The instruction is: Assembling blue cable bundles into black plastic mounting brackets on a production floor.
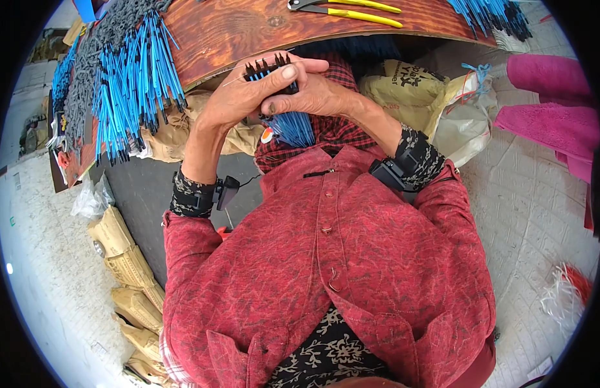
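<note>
Over my lap, my left hand (245, 97) and my right hand (316, 95) close together around a bundle of thin blue rods with black ends (292, 129). Several black tips stick up past my fingers, and the blue lengths hang below toward the checked cloth (338, 132) on my lap. My left thumb lies across the front of the bundle, close to the fingers of my right hand. A fine pale line, perhaps wire, runs by the tips. The middle of the bundle is hidden by my hands.
A wooden table (235, 32) holds yellow-handled pliers (364, 16). Blue rods with grey cords (135, 84) hang over its left side; more blue rods (484, 16) lie far right. A woven sack (403, 97), pink cloth (552, 129) and brown paper packages (135, 278) surround me.
</note>
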